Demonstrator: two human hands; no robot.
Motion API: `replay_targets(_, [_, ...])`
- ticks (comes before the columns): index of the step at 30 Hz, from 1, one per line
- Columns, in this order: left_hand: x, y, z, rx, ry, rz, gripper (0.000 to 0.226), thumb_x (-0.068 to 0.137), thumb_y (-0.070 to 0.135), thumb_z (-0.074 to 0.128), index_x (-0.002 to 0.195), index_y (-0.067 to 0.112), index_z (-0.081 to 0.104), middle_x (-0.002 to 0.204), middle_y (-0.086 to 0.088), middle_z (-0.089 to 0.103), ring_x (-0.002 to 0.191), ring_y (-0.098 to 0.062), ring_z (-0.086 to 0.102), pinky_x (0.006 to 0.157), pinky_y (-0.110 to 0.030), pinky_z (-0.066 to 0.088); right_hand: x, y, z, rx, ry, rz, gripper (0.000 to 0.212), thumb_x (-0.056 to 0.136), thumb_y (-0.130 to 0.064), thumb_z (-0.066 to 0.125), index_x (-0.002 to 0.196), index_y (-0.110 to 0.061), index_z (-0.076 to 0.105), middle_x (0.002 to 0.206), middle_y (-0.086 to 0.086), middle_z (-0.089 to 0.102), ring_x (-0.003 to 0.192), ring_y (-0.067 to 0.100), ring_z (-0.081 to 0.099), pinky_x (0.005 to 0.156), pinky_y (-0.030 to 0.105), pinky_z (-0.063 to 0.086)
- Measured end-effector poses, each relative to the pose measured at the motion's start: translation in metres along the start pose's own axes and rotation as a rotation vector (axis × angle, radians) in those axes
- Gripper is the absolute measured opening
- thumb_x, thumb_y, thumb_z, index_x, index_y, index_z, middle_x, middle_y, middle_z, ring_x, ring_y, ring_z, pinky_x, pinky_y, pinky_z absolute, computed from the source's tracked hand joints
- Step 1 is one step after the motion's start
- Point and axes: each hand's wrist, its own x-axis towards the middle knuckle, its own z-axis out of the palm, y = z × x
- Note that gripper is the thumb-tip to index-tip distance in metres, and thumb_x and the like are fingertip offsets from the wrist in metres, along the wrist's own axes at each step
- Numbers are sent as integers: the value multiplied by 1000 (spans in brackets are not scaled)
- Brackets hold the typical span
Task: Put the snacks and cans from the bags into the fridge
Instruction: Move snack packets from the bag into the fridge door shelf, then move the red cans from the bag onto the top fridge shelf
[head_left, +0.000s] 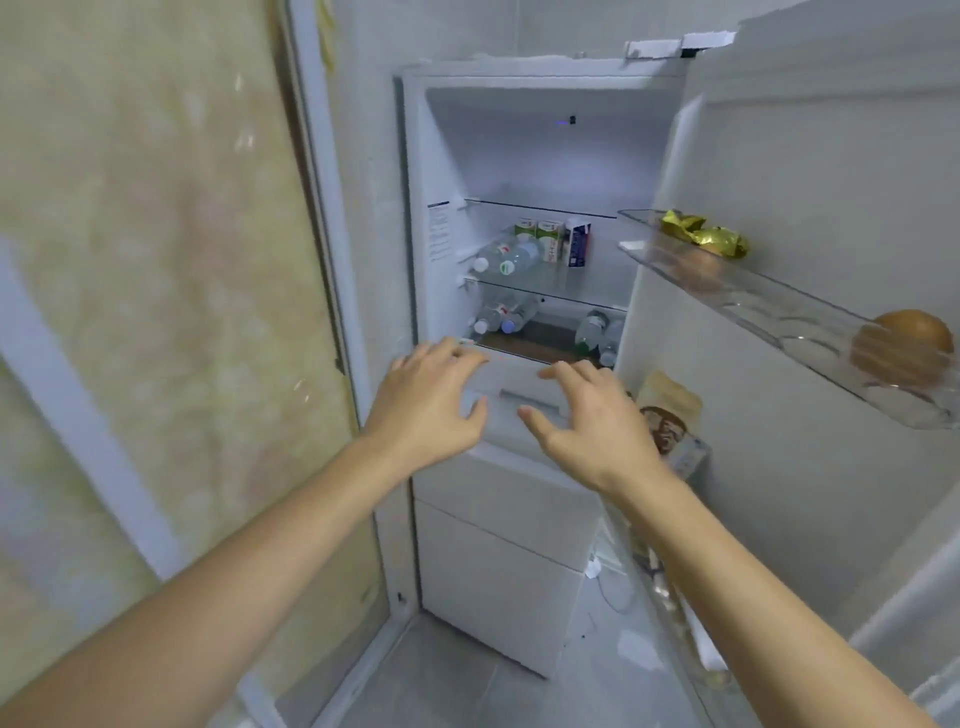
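The white fridge (519, 156) stands open in front of me. My left hand (431, 400) and my right hand (587, 415) are stretched out side by side in front of a white drawer (511, 410) below the glass shelves. Both hands have spread, relaxed fingers and hold nothing. Whether the fingertips touch the drawer front is unclear. Water bottles (506, 257) and small cartons (553, 239) lie on the middle shelf. More bottles (501, 314) lie on the shelf under it. No bags, snacks or cans are in view.
The open fridge door (805, 182) is on the right; its clear rack (769, 317) holds gold foil packets (706, 236) and an egg (911, 332). A brown pouch (667, 410) sits lower in the door. More white drawers (498, 571) lie below. A papered wall (156, 260) stands left.
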Motion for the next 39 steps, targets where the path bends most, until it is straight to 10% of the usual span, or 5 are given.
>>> replay_targets(11, [-267,-145,-182,502,131,-489,64,87,60,50,144,30,52,140,-1,55,130,-26,51,99,-43,40,-37,-274,76,296,-77,-697,59,92,-66,49,134,-25,61,133,-6,62,120,23,54,105,40,42])
replay_targets(23, [-639,-107,-329,779,143,-1202,64,90,58,47,146,29,48,139,2,54,129,-24,50,97,-44,43,-279,-572,136,674,-359,-1348,58,93,-60,53,135,-22,60,135,-3,61,124,26,54,105,41,42])
replay_targets(33, [-839,-60,-260,739,92,-1837,61,87,53,51,142,28,50,133,2,57,120,-26,54,88,-45,50,-465,-678,284,758,-841,-1749,64,91,-62,49,144,-26,48,142,-5,52,130,24,46,106,47,47])
replay_targets(39, [-909,-60,-147,410,86,-2317,66,89,41,56,152,32,38,144,1,48,126,-27,49,90,-46,54,-509,-683,429,295,-1198,-1914,88,86,-64,66,160,-38,24,170,-7,17,156,22,10,124,51,30])
